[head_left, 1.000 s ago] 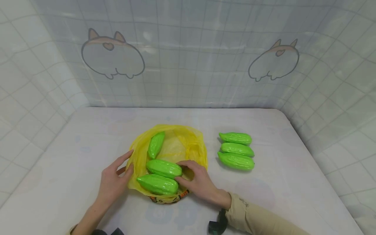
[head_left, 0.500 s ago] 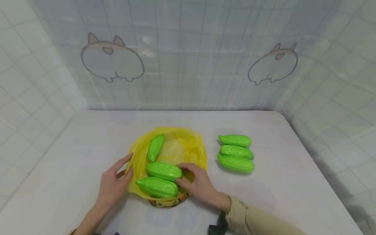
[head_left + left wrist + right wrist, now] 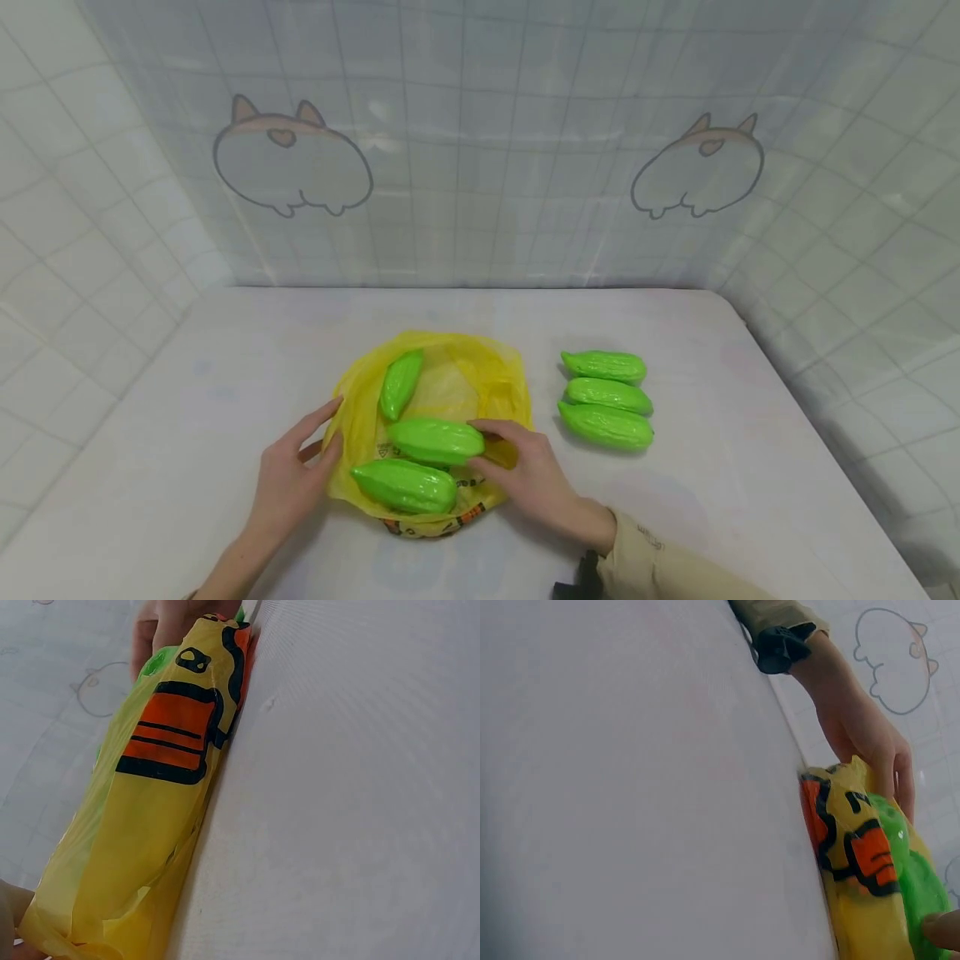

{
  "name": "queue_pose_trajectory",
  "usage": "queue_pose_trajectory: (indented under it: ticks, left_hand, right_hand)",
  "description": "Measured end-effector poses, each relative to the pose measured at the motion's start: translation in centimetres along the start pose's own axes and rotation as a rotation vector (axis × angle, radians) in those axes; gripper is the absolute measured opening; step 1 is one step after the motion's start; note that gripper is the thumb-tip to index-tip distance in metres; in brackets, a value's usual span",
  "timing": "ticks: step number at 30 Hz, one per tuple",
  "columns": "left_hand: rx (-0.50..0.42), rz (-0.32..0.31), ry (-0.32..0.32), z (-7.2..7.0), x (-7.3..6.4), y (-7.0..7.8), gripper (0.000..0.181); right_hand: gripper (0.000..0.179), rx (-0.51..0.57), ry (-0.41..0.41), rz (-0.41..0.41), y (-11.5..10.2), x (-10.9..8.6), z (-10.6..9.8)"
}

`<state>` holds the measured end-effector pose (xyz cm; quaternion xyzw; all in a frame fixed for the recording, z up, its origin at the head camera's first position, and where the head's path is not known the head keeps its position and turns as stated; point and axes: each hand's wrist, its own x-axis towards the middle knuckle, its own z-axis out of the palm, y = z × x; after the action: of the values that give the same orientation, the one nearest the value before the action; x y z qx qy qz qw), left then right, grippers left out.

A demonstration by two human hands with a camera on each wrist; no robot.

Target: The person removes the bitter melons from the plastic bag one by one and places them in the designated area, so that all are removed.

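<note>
A yellow plastic bag [image 3: 442, 392] lies with its mouth spread wide, an orange and black print on its near side. Inside are three glossy green toy bitter melons: one at the back left [image 3: 402, 384], a middle one [image 3: 435, 441] and a near one [image 3: 405, 487]. My right hand [image 3: 528, 471] pinches the right end of the middle bitter melon between thumb and fingers. At the bag's left rim, my left hand [image 3: 288, 471] holds the plastic between thumb and fingers. The left wrist view shows the bag's printed side [image 3: 169, 735], with only part of the left hand visible.
To the right of the bag, three more green bitter melons [image 3: 606, 396] lie side by side on the white table [image 3: 712, 500]. Behind stands a tiled-pattern curtain [image 3: 480, 167] with cartoon animals, and similar panels flank both sides.
My right hand has shifted slightly right with the middle bitter melon, leaving a gap between it and the near one. The left hand stays at the rim. The head view has tilted slightly.
</note>
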<state>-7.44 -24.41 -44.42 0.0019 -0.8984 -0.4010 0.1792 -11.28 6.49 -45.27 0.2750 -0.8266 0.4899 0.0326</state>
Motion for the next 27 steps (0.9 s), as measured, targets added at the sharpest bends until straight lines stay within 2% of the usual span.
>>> queue_pose_trajectory:
  ticks: [9, 15, 21, 27]
  left_hand:
    - [0.002, -0.016, -0.011, 0.2, 0.0, 0.0, 0.048]
    - [-0.015, 0.011, 0.007, -0.1, 0.3, 0.4, 0.048]
    - [-0.007, 0.004, -0.005, -0.1, 0.4, 0.5, 0.048]
    - [-0.014, -0.009, -0.016, -0.1, 0.2, 0.2, 0.048]
  right_hand:
    - [0.049, -0.021, 0.002, -0.026, 0.0, -0.9, -2.3]
    - [0.049, -0.037, -0.002, -0.031, -0.1, -1.5, -3.7]
    - [0.05, -0.079, 0.028, -0.085, 0.2, -2.2, -5.2]
    - [0.053, -0.042, 0.044, -0.111, 0.7, -2.9, -6.8]
